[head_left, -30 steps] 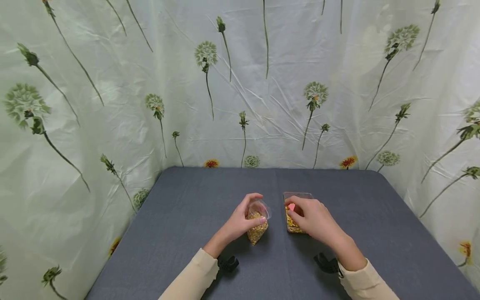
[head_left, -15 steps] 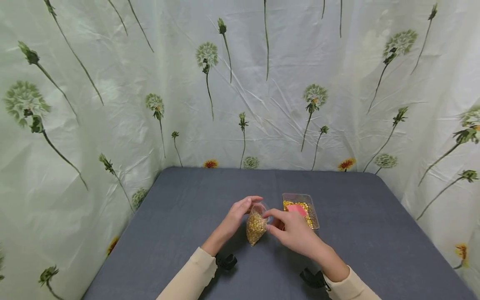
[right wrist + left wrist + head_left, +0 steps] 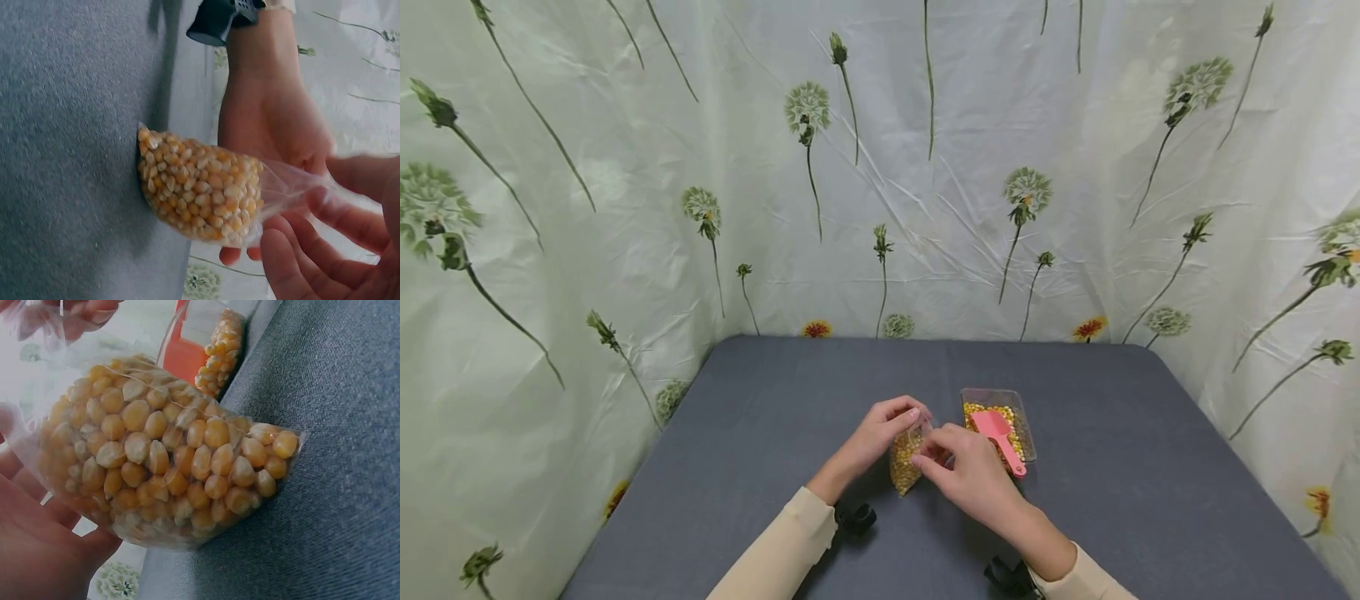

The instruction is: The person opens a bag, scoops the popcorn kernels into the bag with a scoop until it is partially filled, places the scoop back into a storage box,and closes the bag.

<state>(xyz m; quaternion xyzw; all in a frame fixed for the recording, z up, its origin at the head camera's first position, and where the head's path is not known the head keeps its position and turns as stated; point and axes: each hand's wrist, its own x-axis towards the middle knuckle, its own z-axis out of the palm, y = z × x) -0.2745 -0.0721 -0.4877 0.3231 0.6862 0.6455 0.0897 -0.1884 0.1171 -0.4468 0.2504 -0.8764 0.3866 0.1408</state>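
Observation:
A clear plastic bag of corn kernels (image 3: 904, 468) stands on the table between both hands, its bottom corner touching the cloth. My left hand (image 3: 878, 430) holds the bag's upper part from the left side. From the right, my right hand (image 3: 976, 477) pinches the plastic at the bag's mouth between thumb and fingers. In the right wrist view the bag (image 3: 200, 190) is filled with kernels in its lower part, while its top is gathered and drawn narrow between the fingers. The left wrist view shows the bag (image 3: 162, 456) close up, with the left palm beside it.
A clear rectangular container (image 3: 991, 395) of corn kernels stands right of the bag, behind the right hand. A pink scoop (image 3: 1002, 435) lies across it, handle toward the near right. Dark grey cloth covers the table (image 3: 820, 375); a flowered curtain (image 3: 955, 208) hangs behind.
My right hand has left the scoop at the container and moved left to the bag's mouth. The bag's round opening has been drawn together, and the left fingers have closed in on it.

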